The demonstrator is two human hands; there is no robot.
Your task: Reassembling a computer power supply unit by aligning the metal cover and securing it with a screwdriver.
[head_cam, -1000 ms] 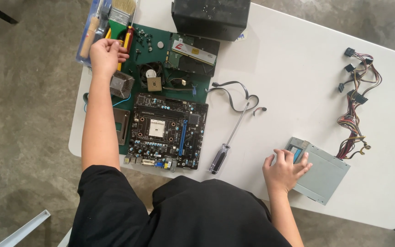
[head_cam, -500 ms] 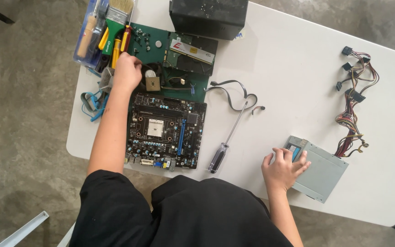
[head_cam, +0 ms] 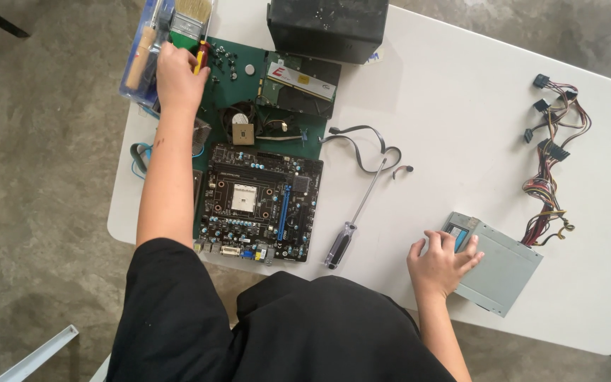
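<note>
My left hand [head_cam: 178,74] lies at the far left of the white table [head_cam: 447,113], on a blue pack of tools [head_cam: 143,67] that holds a wooden-handled brush [head_cam: 191,15]. A red and yellow tool handle [head_cam: 200,55] sticks out beside the fingers, which are curled and hidden, so I cannot tell whether they grip it. My right hand [head_cam: 441,263] rests flat with fingers spread on the near corner of a grey metal drive box [head_cam: 503,269]. A black motherboard [head_cam: 259,201] lies near the front edge between my arms.
A green board [head_cam: 231,78] with a fan [head_cam: 238,120] and a card [head_cam: 298,81] sits behind the motherboard. A black box [head_cam: 330,25] stands at the back. A screwdriver [head_cam: 351,226] and grey ribbon cable [head_cam: 365,145] lie mid-table. A bundle of coloured wires [head_cam: 553,163] lies at the right.
My left hand went down to the fan on the green board, then back up to the tool pack. My right hand has stayed on the grey box.
</note>
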